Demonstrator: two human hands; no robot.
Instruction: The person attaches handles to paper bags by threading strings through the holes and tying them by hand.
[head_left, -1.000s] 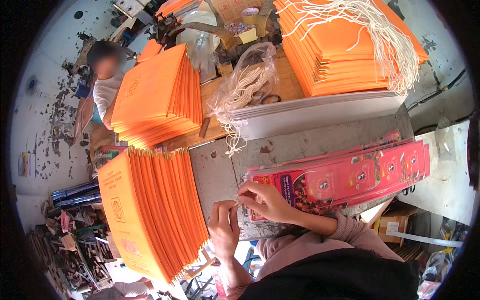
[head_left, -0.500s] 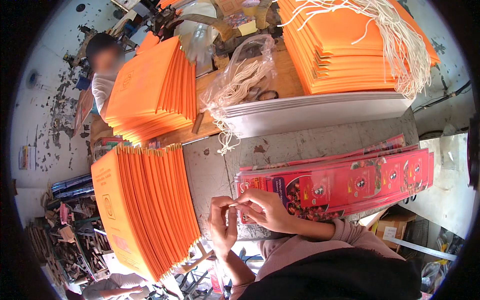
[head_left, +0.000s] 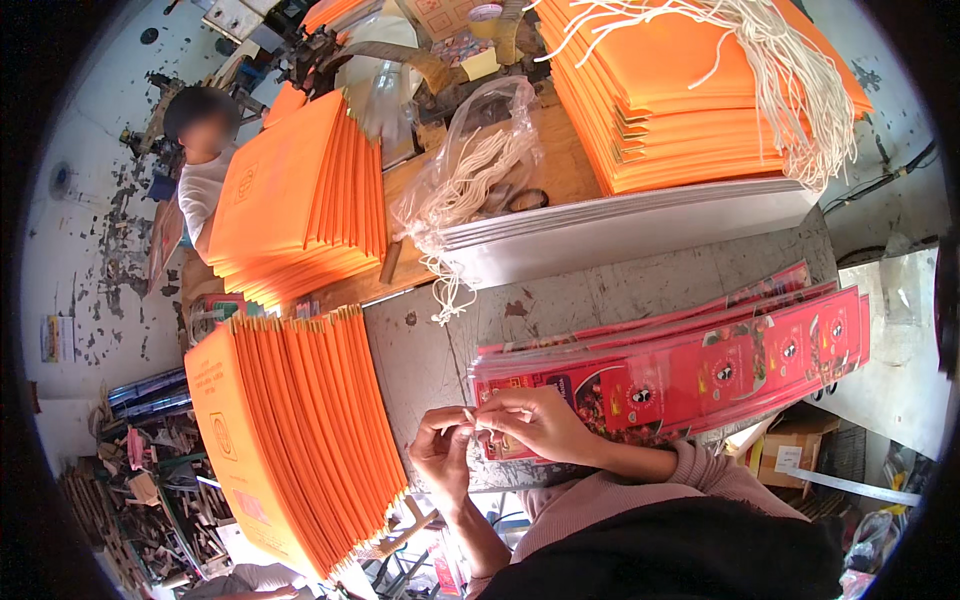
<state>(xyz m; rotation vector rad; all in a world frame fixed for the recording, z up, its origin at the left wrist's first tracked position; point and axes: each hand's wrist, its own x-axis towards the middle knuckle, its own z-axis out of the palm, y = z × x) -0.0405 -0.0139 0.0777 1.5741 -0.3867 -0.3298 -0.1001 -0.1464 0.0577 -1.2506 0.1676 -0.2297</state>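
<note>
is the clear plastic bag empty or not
Not empty: pale cords show through the clear plastic bag, some hanging out its lower end.

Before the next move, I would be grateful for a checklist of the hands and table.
1. Left hand and right hand meeting at the fingertips: ok.
2. Firm pinch on the small pale piece there: cannot tell; partly covered.
3. Long, glossy red printed sheets squared up: not ok; edges staggered.
4. Row of orange folded paper pieces clear of the red sheets: ok; grey table shows between.
5. Loose white cords fully on their flat orange paper pile: not ok; ends hang over its edge.
6. Clear plastic bag containing all its pale cords: not ok; some trail out.
</note>
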